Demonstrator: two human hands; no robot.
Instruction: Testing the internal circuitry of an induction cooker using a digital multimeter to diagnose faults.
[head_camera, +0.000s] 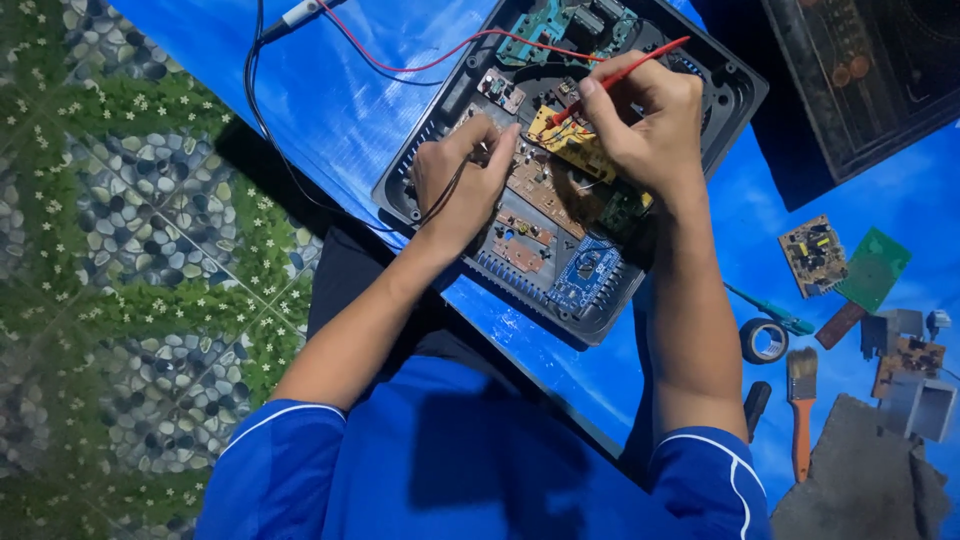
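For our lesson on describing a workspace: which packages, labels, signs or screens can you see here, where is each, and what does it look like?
No packages, signs or lit screens show.
Dark panel: top right on the blue sheet, a black rectangle with faint markings, too dim to tell if it is a screen.
Tape roll: right of the right arm, round and black; no label can be made out.

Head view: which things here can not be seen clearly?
- Black probe tip: hidden under the left hand, head view.
- Red probe tip: too small, beside the right hand.
- Dark panel: cut off by the top-right edge.
- Board parts in the open casing: too small.
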